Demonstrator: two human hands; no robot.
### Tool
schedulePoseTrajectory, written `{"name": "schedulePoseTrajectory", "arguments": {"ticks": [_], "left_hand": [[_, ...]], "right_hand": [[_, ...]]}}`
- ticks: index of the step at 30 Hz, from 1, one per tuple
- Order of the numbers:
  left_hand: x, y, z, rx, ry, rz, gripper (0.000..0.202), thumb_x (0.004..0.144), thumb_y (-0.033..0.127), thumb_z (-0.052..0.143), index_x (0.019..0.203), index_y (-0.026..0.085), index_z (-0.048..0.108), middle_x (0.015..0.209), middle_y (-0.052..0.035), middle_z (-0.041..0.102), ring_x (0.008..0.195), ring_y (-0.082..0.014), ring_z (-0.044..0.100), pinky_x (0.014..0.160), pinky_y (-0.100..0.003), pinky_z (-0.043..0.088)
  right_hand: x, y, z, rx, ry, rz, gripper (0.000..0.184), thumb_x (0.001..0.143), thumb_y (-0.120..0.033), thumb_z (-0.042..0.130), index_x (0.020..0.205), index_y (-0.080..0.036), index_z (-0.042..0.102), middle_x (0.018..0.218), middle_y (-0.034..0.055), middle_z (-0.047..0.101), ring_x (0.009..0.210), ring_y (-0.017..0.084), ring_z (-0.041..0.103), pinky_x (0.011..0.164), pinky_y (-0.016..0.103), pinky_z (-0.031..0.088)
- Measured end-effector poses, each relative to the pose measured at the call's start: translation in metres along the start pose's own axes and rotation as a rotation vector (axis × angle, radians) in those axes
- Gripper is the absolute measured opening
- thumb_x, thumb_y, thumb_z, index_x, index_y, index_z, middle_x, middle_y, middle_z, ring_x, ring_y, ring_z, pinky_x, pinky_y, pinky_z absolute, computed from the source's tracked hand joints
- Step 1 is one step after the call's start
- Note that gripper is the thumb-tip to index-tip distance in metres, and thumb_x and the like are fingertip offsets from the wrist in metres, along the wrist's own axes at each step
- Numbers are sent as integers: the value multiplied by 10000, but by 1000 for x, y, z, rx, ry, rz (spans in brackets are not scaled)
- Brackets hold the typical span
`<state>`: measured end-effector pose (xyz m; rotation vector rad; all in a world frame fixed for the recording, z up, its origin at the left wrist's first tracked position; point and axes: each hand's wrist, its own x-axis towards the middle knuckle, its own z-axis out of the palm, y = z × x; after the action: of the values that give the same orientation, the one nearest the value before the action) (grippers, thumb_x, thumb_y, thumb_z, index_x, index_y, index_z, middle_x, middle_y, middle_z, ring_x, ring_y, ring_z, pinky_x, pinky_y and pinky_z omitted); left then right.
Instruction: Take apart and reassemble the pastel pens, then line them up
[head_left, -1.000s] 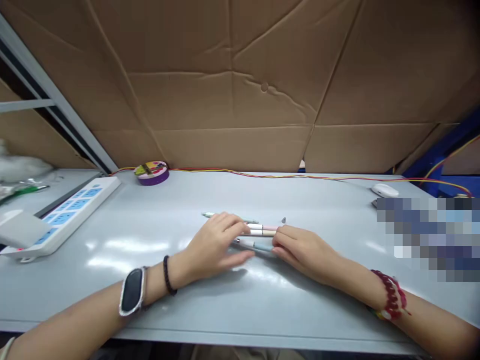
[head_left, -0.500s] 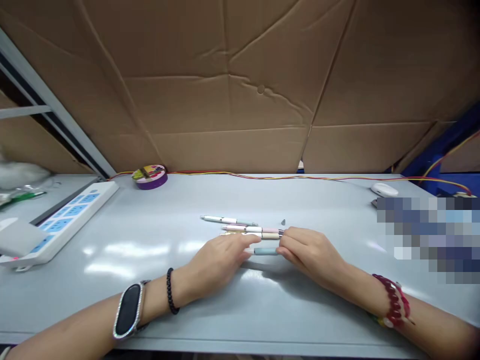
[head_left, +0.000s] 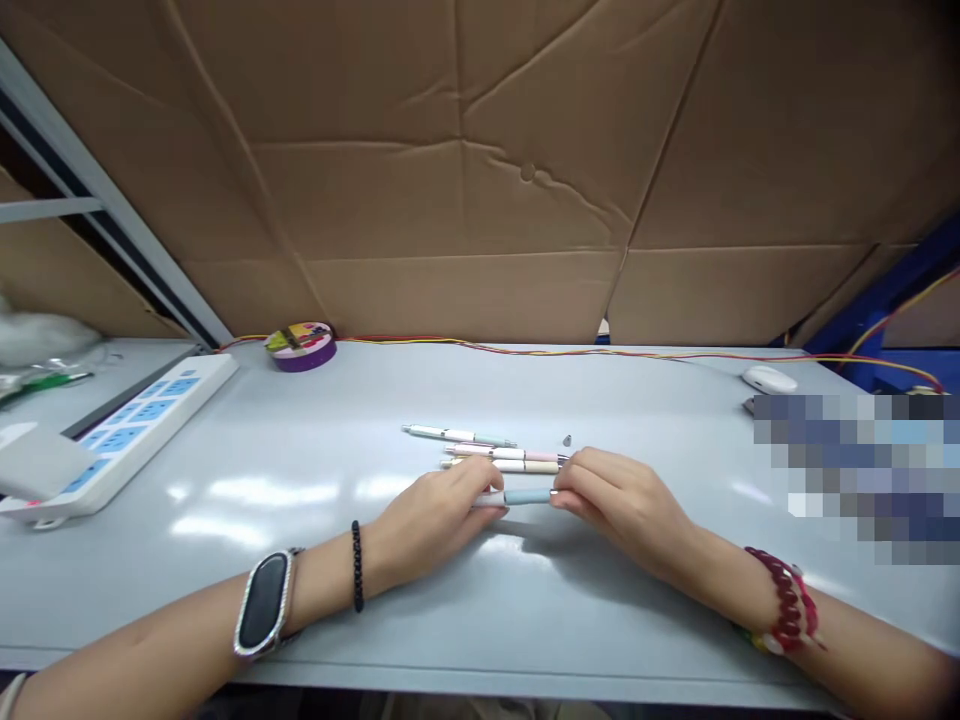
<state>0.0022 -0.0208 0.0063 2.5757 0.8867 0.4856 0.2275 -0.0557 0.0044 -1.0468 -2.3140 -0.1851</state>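
Note:
Just above the table, a white pen with a light-blue grip [head_left: 529, 496] lies level between my hands. My left hand [head_left: 442, 505] pinches its white barrel between thumb and fingers. The fingers of my right hand [head_left: 622, 500] close on its tip end, which they hide. Right behind lie a white pen with a cream grip [head_left: 540, 467] and a white pen with a pink grip [head_left: 536, 457], side by side. Farther back is a white pen with a pale-green grip [head_left: 459, 436]. A small grey cone-shaped piece [head_left: 567, 440] sits on the table beyond my right hand.
A white power strip [head_left: 154, 420] lies at the left, and a purple tape roll [head_left: 301, 348] at the back left. Red and yellow wires [head_left: 517, 350] run along the back edge below a cardboard wall [head_left: 420, 200]. A white oval case [head_left: 769, 379] stands back right.
My left hand has shifted its hold on the pen, with the thumb now showing below the barrel. My right hand stays at the tip end. The view has tilted slightly.

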Motion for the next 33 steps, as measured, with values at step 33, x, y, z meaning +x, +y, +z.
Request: {"name": "schedulePoseTrajectory", "arguments": {"ticks": [33], "left_hand": [[4,-4,-2,108,41,82,208,928,243,344,924,190,545,905,-26,608,868,-176,555,751,-285,433]], "right_hand": [[-1,12,4,-38,-183,-35,275,924,-283,356,795,-174,573,650,19,552,585,126,463,536,247,307]]}}
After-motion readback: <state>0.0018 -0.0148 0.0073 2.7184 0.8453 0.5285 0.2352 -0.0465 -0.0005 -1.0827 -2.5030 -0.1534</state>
